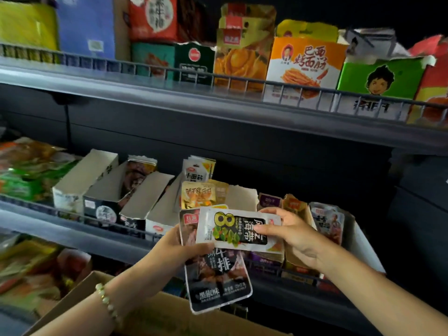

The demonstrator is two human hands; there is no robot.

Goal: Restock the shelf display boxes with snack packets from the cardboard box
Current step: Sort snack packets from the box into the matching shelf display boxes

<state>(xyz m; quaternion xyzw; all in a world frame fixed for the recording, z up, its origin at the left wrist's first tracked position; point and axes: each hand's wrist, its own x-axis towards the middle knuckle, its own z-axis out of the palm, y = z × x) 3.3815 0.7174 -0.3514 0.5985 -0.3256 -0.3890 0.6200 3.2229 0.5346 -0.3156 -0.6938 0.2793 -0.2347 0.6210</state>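
You're holding two snack packets at the middle shelf (60, 226).
Your left hand (174, 248) grips the dark steak packet (218, 287) upright. Your right hand (293, 236) pinches the right end of the white packet (238, 230) laid crosswise over it. Both are above the cardboard box (155, 316), near the shelf's front edge and its display boxes (148, 190).

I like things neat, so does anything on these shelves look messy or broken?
Yes. The display boxes on the middle shelf have ragged, torn top edges, and the left ones look nearly empty. The white packet in the right hand is turned sideways.
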